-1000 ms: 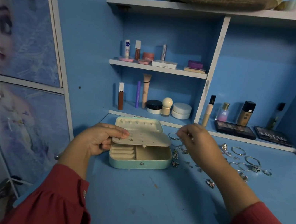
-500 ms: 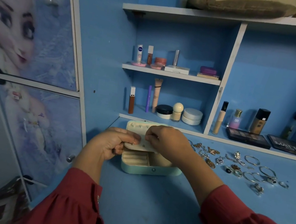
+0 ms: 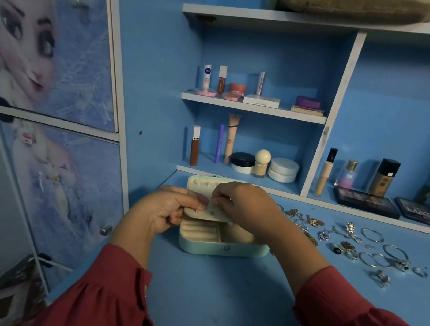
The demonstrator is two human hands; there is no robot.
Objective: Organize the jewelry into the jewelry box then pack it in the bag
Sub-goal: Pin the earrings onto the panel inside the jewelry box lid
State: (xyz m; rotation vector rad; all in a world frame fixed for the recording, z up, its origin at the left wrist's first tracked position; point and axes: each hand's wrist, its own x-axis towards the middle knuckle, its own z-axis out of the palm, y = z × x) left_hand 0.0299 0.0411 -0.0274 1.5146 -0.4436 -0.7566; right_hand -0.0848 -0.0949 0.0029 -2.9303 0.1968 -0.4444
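A mint jewelry box [image 3: 223, 247] stands open on the blue desk, its lid up at the back. My left hand [image 3: 164, 211] grips the left end of the cream earring flap [image 3: 217, 214] and holds it over the box. My right hand [image 3: 243, 207] rests on the flap with fingertips pinched at its top; whatever it pinches is too small to make out. Two small studs show on the flap's front edge. Loose jewelry [image 3: 350, 246], rings, bangles and brooches, lies scattered on the desk right of the box.
Cosmetics [image 3: 243, 156] fill the shelves behind the box, and two dark palettes [image 3: 365, 202] lie on the low shelf at right. A beige bag [image 3: 354, 1] sits on the top shelf. A cupboard door [image 3: 52, 80] with a cartoon picture flanks the left.
My right hand has come from the jewelry pile leftward to the flap over the box. The left hand keeps holding the flap. The view has shifted left.
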